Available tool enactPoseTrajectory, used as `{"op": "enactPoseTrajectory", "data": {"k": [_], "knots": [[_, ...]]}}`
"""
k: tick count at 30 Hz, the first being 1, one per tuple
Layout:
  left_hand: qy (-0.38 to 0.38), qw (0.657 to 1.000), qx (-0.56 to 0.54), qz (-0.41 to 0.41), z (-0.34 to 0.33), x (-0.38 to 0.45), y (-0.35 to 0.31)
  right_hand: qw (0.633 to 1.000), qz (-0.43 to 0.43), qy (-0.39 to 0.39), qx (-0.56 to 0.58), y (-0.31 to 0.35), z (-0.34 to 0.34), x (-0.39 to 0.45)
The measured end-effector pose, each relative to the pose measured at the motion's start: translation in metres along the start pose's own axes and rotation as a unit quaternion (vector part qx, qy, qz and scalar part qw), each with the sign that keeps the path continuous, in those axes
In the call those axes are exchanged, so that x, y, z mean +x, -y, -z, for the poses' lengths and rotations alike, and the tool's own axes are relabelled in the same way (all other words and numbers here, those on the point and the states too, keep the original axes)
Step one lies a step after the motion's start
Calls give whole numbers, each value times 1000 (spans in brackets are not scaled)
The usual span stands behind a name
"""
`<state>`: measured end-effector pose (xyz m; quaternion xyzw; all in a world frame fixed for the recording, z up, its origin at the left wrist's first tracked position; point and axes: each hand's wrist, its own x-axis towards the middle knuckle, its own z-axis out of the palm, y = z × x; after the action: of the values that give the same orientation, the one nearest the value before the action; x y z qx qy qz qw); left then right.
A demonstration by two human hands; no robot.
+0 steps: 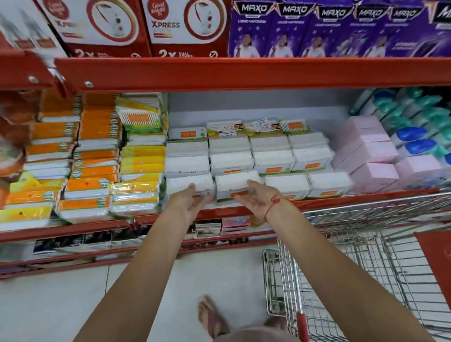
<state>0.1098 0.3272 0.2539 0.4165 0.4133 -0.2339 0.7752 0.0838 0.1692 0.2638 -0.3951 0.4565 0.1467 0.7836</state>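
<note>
Head view: left grip (186, 204) and right grip (256, 199), both released with fingers straight, reach to the front row of white cotton-bud packs (233, 182) at centre frame, on the red shelf (329, 202). A wire trolley (289, 273) stands at lower right; purple boxes (342, 21) fill the upper right.
</note>
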Motion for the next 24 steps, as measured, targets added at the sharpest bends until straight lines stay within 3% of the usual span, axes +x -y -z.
{"op": "enactPoseTrajectory", "data": {"k": [15,24], "knots": [[23,999,34,5,3,-4,-17,1000,7,23,12,-2,-13,9],[92,992,79,44,-25,-13,34,999,-18,47,16,3,57,-1]]}}
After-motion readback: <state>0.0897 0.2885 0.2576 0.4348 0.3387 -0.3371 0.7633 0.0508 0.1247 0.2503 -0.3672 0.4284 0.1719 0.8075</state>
